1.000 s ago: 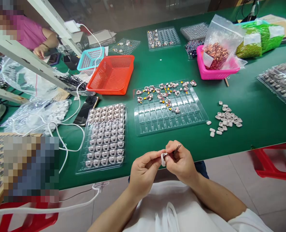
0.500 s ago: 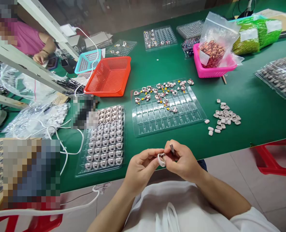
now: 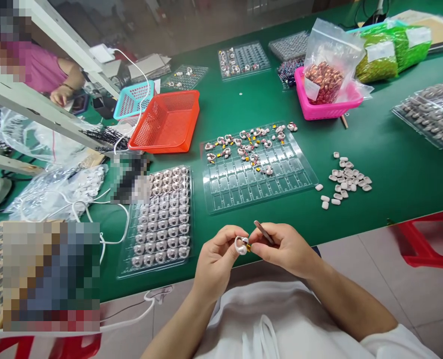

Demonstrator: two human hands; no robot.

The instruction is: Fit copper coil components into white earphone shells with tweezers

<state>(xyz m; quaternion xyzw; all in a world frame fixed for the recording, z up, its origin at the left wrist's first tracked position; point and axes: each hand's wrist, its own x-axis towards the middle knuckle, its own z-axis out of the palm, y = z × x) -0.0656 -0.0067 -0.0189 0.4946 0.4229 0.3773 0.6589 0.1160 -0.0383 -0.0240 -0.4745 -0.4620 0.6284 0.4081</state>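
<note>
Loop, one, white, in hand at the surface's near edge, short of the clear tray's near edge. Place: between my two hands, to the right of my left hand, the nearer one, whose fingers pinch it. Long axis: roughly upright. Yellow tab: at its right side, toward my right hand; fingers there touching it or just beside, I cannot tell which. Also in those fingers: slim brown tool, slanted, free end trayward. Appearance: smooth, curved, thicker and rounded at bottom; inner detail too small to read.
</note>
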